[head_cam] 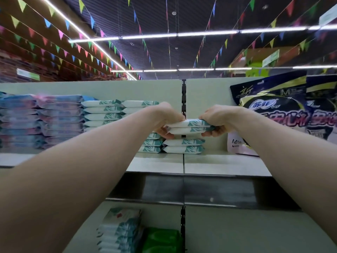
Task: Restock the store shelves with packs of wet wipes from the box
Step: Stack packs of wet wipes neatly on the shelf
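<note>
You've got two white-and-teal packs (187, 126) held at centre frame and two more stacked packs (183, 146) just under them. There are perhaps five in the white stack (102, 114) left of centre, two dark bags (273, 106) at right, and one green pack (162, 240) at bottom.

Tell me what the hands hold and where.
Two stacked white-and-teal plastic wet wipe packs: left hand grips their left ends, right hand their right ends.

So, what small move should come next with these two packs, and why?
Probably lower the held packs straight down onto the short stack beneath: the left hand and right hand grip them just above it, and the neighbouring stack stands taller.
</note>
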Tool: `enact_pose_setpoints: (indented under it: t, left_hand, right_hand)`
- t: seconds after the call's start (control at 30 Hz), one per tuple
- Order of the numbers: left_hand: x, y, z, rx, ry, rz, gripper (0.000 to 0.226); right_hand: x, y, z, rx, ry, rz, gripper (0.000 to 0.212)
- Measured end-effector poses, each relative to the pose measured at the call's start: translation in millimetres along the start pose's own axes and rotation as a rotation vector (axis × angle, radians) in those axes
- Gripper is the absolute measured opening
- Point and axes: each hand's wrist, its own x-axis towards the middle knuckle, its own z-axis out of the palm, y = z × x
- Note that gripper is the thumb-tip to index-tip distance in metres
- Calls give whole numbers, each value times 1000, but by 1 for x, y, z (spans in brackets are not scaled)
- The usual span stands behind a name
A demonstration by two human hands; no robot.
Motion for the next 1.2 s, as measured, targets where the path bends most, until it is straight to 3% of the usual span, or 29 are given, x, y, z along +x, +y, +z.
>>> enact_pose_setpoints:
  t: [0.13, 0.23, 0.43, 0.53, 0.6, 0.7, 0.77, 1.0, 1.2]
  left_hand:
    - [10, 0, 1, 17, -44, 105, 36]
    - [12, -2, 0, 249, -101, 190, 36]
    - [21, -17, 7, 729, 81, 296, 26]
    - [19, -15, 10, 960, 200, 371, 7]
    - [19, -13, 11, 1053, 217, 390, 13]
    - [18, -6, 5, 1000, 73, 334, 8]
    - [17, -3, -2, 911, -35, 266, 20]
    - [29, -19, -2, 873, 90, 311, 17]
    - [30, -23, -7, 826, 3, 291, 28]
  right_hand:
    - [15, -3, -1, -50, 39, 34, 29]
    - [21, -5, 3, -96, 44, 42, 27]
    - [27, -7, 19, -162, -42, 26, 28]
    - [23, -3, 15, -28, -153, 44, 31]
    - [20, 0, 8, 54, -213, 44, 31]
    - [15, 5, 0, 112, -296, 45, 29]
    - [14, 7, -1, 98, -301, 18, 27]
    - [23, 7, 17, -167, -97, -114, 27]
    - [16, 6, 7, -213, -185, -118, 34]
